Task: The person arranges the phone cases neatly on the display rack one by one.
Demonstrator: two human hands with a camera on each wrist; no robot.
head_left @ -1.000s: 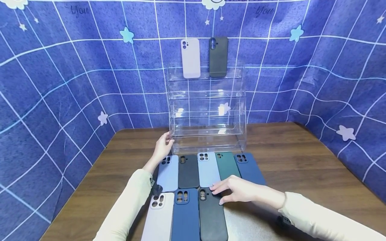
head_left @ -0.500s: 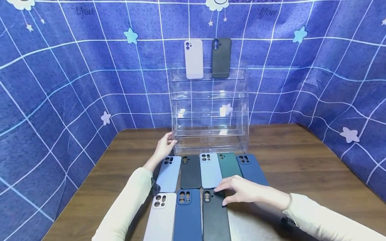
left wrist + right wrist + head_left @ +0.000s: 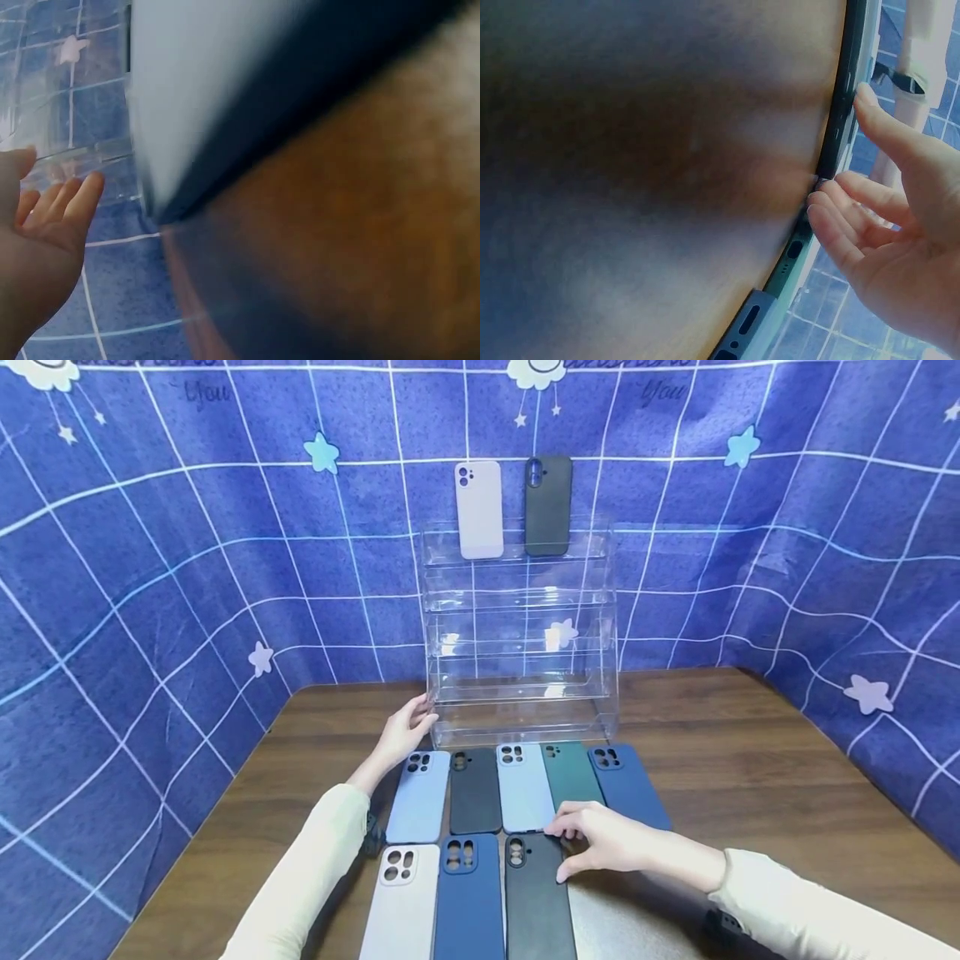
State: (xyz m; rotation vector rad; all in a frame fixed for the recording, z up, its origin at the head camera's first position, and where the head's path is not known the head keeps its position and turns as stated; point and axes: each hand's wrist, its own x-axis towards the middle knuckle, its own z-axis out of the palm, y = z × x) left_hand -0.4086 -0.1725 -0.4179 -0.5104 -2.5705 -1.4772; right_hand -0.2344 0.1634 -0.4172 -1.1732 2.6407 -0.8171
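Observation:
At the lower left side of a clear tiered rack (image 3: 517, 732), my left hand (image 3: 402, 731) touches the edge with relaxed fingers. In the left wrist view that hand (image 3: 49, 251) has its thumb apart from the fingers, beside the rack (image 3: 94, 157). My right hand (image 3: 603, 842) is at the upper right corner of a black phone case (image 3: 538, 897) lying flat, thumb by its long side and fingertips by its top edge. The right wrist view shows the hand (image 3: 907, 217) with fingers loosely bent against the black case's edge (image 3: 841, 105).
A lilac case (image 3: 480, 514) and a black case (image 3: 548, 510) stand on the rack's top tier. Light blue (image 3: 418, 797), black (image 3: 476, 793), pale blue (image 3: 525, 789), green (image 3: 572, 772) and navy (image 3: 632, 789) cases lie before it; pink (image 3: 401, 906) and blue (image 3: 468, 902) ones lie nearer.
The right hand has shifted slightly right along the black case's corner, its fingers more bent. The left hand stays at the rack's side, and the head view has shifted slightly.

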